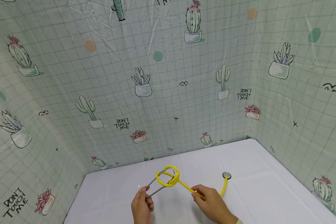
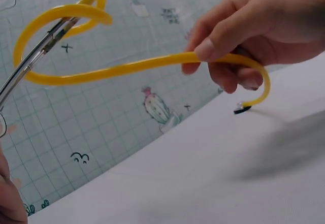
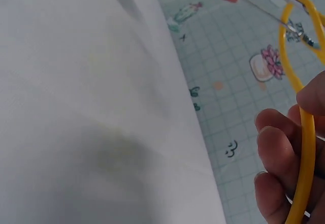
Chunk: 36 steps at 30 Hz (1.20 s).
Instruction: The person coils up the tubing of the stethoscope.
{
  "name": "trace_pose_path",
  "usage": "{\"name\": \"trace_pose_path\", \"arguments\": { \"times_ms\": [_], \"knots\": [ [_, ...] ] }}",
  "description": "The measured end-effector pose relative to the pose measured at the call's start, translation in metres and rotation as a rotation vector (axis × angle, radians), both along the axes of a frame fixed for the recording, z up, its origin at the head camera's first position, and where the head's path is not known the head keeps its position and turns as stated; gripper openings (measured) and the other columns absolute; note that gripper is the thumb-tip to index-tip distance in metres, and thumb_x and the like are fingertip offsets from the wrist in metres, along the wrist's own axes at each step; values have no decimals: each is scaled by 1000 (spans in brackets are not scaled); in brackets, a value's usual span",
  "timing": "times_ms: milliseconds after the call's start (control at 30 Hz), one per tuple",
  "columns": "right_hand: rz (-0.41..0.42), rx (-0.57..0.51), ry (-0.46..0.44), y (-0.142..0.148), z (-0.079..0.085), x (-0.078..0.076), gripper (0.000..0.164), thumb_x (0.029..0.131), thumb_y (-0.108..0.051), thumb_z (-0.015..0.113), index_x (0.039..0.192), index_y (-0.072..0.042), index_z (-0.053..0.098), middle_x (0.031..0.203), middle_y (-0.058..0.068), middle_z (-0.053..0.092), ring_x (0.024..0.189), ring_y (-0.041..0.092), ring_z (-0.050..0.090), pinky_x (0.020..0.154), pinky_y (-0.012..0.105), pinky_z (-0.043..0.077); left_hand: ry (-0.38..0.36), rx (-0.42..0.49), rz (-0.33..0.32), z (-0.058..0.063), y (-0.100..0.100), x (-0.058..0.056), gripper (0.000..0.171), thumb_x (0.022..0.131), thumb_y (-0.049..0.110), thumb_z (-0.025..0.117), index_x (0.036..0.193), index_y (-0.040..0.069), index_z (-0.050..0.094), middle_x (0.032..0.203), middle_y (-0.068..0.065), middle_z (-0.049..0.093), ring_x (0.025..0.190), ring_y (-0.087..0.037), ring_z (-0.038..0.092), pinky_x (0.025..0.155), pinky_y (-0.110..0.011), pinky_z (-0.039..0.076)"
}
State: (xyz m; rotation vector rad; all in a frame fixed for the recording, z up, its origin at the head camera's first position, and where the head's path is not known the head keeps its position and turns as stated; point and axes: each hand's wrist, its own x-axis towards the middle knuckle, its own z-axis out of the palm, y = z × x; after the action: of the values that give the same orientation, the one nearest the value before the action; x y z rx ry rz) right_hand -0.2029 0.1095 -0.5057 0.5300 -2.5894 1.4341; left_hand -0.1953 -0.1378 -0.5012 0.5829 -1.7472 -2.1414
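A stethoscope with yellow tubing (image 1: pixel 187 186) is held up over the table between both hands. My left hand (image 1: pixel 141 205) grips its metal ear tubes (image 1: pixel 157 191) near their ends, and a white ear tip (image 1: pixel 139 187) sticks up beside the thumb. Beyond that hand, the tubing winds in a loop around the upper part of the ear tubes. My right hand (image 1: pixel 211 200) pinches the tubing between thumb and fingers, seen closely in the right wrist view, where the fingers (image 3: pixel 277 150) curl around the tube. Past the right hand the tubing bends down to the round chest piece (image 1: pixel 226 175).
A white-covered table (image 1: pixel 109 193) lies below the hands. Behind it and on both sides hangs a pale green grid-patterned curtain (image 1: pixel 168 102) printed with cacti and words. Shadows of the hands fall on the white cover.
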Motion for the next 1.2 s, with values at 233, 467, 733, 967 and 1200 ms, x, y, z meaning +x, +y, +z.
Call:
{"name": "trace_pose_path", "arguments": {
  "times_ms": [233,467,733,967,1200],
  "knots": [
    [11,43,110,-7,10,3,13,95,-18,68,106,-12,73,78,-16,63,65,0,52,62,23,50,-19,-19,52,2,-1,0,40,109,27,45,120,-8,60,60,-1,47,46,-10,44,41,-22,38],
    [75,-22,184,-15,18,6,9,93,-14,71,101,-11,72,74,-18,59,60,-2,48,54,20,48,-6,-17,90,-2,-3,-1,39,109,25,45,119,-10,60,59,0,47,44,-9,45,39,-21,38],
    [114,-48,134,-20,21,9,9,96,-22,70,93,-14,68,72,-19,58,59,-2,48,52,20,47,4,-20,124,-3,-1,-2,38,108,23,46,118,-11,60,58,0,47,42,-8,44,38,-20,37],
    [161,-52,85,-22,17,13,12,95,-16,69,103,-6,70,72,-16,57,60,-1,49,54,21,49,0,-39,132,-4,3,-3,38,107,25,47,118,-8,62,58,-1,48,42,-9,46,38,-22,40],
    [180,-19,125,-21,12,17,25,93,-14,69,114,0,69,67,-18,50,57,-3,43,53,20,46,1,-84,148,-5,2,-2,37,107,26,48,116,-7,63,58,-2,49,41,-10,47,37,-24,41]
  ]
}}
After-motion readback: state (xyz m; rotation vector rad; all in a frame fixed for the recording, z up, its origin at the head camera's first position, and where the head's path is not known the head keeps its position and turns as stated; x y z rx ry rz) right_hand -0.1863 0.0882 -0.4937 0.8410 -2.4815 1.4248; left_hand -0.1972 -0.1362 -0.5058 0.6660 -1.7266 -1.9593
